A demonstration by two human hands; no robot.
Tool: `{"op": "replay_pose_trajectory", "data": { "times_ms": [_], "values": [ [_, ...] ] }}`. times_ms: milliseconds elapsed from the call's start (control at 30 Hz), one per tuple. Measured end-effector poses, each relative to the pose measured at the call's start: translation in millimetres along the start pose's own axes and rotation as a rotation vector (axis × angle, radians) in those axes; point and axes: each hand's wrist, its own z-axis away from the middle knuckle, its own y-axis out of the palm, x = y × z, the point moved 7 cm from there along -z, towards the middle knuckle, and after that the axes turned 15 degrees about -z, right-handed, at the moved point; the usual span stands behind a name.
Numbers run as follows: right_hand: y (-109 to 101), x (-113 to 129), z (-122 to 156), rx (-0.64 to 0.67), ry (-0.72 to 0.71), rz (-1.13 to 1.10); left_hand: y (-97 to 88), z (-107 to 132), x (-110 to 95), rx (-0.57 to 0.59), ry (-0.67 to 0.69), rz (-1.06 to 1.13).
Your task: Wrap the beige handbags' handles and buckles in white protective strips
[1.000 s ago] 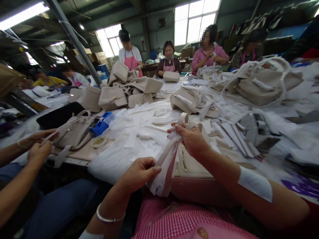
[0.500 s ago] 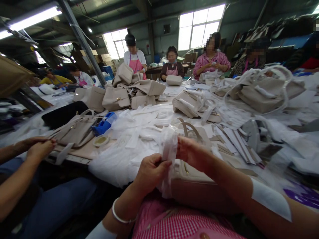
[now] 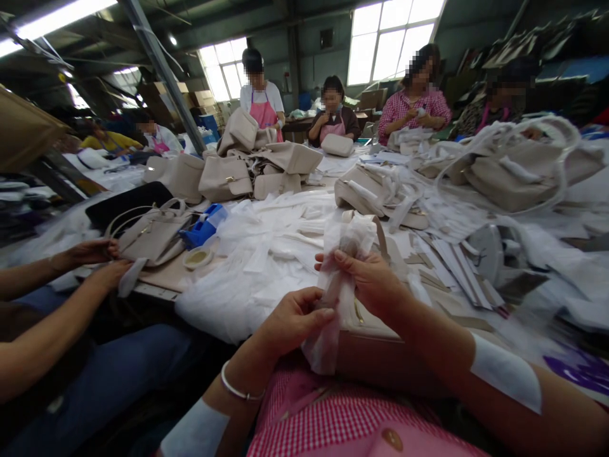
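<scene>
White-strewn table [image 3: 166, 275] | bright workshop windows [image 3: 394, 42] | left hand [image 3: 291, 320], right hand [image 3: 375, 280] pinching translucent wrap [image 3: 339, 285]

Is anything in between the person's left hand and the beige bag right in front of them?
Yes, the see-through white wrap. The left hand pinches it, and it hangs between the fingers and the beige bag. I see nothing else in between.
</scene>
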Motion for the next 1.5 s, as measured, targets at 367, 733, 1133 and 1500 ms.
{"op": "replay_pose_trajectory", "data": {
  "times_ms": [367, 733, 1133, 1500],
  "values": [
    [-7, 30, -8, -0.082, -0.171, -0.085, 0.5, 9, 10, 0.03, 0.018, 0.04],
    [2, 24, -2, -0.013, -0.184, 0.002, -4.1, 5, 6, -0.036, -0.059, -0.348],
    [6, -10, 17, 0.026, -0.139, 0.109, -6.8, -17, -32, -0.385, 0.116, -0.464],
    [7, 37, 2, 0.021, -0.284, 0.049, -13.4, -7, -7, 0.158, 0.025, -0.105]
  ]
}}
